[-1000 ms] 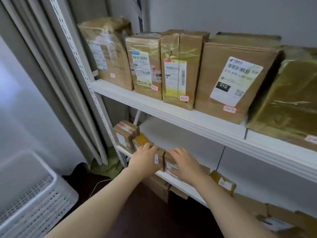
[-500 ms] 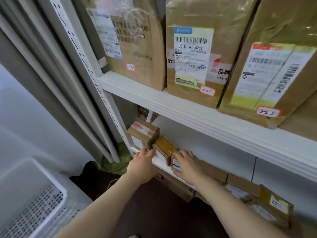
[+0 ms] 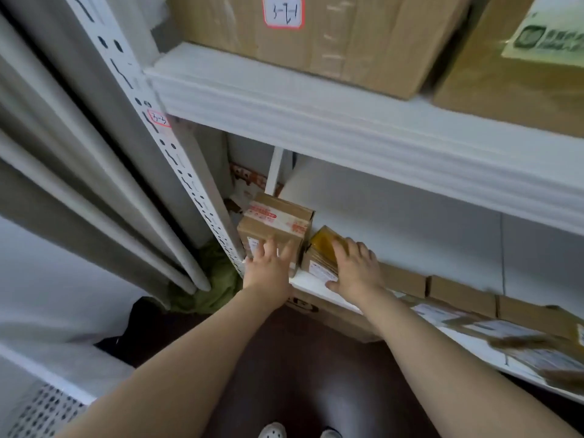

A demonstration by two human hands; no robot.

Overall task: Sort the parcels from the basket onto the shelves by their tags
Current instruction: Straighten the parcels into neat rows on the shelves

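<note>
On the lower shelf [image 3: 309, 284] a small brown parcel with red tape [image 3: 276, 222] stands at the far left end. My left hand [image 3: 268, 268] presses flat against its front with straight fingers. Beside it stands a narrower parcel with yellow tape [image 3: 322, 248]. My right hand [image 3: 355, 270] lies over that parcel's front and right side, fingers spread across its top edge. Several more small parcels [image 3: 458, 290] line the same shelf to the right. The white basket [image 3: 47, 409] shows at the bottom left corner.
The upper shelf [image 3: 347, 121] juts out close overhead with large cardboard boxes [image 3: 316, 42] on it, one tagged 3-2-1. A perforated white upright [image 3: 164, 147] carries a tag 3-3. Grey curtain folds [image 3: 79, 184] hang at left. A carton [image 3: 331, 314] sits under the lower shelf; dark floor below.
The view has dropped and moved closer to the lower shelf. My left hand moved from the yellow-taped parcel onto the left brown parcel. My right hand shifted left onto the yellow-taped parcel.
</note>
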